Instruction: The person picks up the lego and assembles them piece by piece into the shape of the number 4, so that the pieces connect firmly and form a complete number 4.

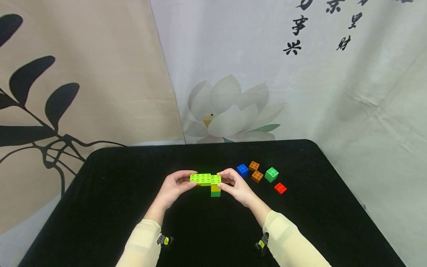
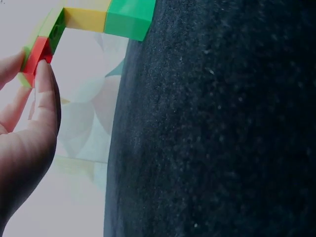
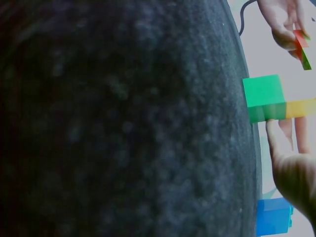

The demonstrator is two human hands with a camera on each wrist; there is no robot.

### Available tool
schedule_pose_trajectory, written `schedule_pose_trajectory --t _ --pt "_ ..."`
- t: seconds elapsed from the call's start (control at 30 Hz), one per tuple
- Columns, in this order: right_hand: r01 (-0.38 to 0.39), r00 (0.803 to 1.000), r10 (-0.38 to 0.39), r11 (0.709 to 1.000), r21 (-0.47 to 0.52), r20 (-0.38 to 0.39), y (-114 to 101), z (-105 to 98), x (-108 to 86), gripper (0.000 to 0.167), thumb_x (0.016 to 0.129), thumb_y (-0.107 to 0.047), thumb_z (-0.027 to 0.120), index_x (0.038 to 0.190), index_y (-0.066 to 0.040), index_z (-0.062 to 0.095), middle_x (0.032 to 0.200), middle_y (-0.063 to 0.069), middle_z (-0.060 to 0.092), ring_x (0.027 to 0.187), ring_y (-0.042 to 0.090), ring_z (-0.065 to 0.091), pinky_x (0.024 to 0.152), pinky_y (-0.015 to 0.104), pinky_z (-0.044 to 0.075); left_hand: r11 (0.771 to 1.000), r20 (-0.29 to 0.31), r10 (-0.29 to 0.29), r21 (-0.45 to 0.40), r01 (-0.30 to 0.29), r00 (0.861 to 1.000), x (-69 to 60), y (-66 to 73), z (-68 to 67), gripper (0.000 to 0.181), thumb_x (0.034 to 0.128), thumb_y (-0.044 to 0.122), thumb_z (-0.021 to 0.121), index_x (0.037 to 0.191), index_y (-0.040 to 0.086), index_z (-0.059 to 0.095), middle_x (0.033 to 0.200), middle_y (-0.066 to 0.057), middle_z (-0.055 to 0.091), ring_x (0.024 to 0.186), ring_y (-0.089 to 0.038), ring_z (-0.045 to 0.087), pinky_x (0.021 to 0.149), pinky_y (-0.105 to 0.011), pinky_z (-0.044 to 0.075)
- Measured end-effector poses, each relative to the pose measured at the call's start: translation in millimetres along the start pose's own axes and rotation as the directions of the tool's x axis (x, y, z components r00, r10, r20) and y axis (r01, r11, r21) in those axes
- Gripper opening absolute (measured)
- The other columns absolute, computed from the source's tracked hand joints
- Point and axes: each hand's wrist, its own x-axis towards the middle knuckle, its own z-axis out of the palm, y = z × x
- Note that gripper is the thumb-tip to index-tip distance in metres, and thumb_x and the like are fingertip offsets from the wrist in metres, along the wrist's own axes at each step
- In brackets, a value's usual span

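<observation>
Between the two hands is a joined block piece, with a lime-green top (image 1: 201, 179) over a yellow block (image 1: 215, 188) and a green block (image 1: 215, 194) at its right end. My left hand (image 1: 172, 188) pinches the left end, where a red block (image 2: 36, 55) shows underneath in the left wrist view. With thumb and fingers, my right hand (image 1: 237, 188) holds the right end. In the right wrist view its fingertips touch the underside region near the green block (image 3: 264, 98) and yellow block (image 3: 300, 108).
Right of the hands, on the black table (image 1: 133, 178), lie a blue block (image 1: 242, 170), two orange blocks (image 1: 254, 165), a green block (image 1: 271, 174) and a red block (image 1: 280, 188). A printed cloth (image 1: 230, 104) hangs behind the table.
</observation>
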Motion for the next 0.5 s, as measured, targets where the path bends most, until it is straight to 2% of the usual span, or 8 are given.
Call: schedule_pose_trajectory --t 0.23,0.5 --pt "0.008 1.0 -0.008 1.0 -0.017 0.001 -1 -2 -2.5 0.036 0.096 -0.008 0.065 0.129 -0.001 0.053 0.127 0.018 0.06 0.113 0.031 0.057 0.096 0.034 0.049 0.999 -0.003 0.01 0.034 -0.01 1.0 0.2 2.0 0.6 0.037 0.0889 0.01 0.075 0.124 0.002 0.065 0.118 -0.014 0.065 0.103 -0.028 0.065 0.088 -0.028 0.055" --pt "-0.034 0.999 0.034 0.999 -0.027 0.027 -3 -20 -12.1 0.041 0.099 -0.011 0.061 0.136 0.001 0.05 0.132 0.019 0.059 0.12 0.033 0.057 0.101 0.042 0.047 0.999 -0.001 0.002 0.038 -0.002 1.0 0.4 3.0 0.6 0.04 0.089 0.008 0.074 0.127 -0.001 0.063 0.122 -0.018 0.064 0.104 -0.03 0.065 0.088 -0.027 0.054"
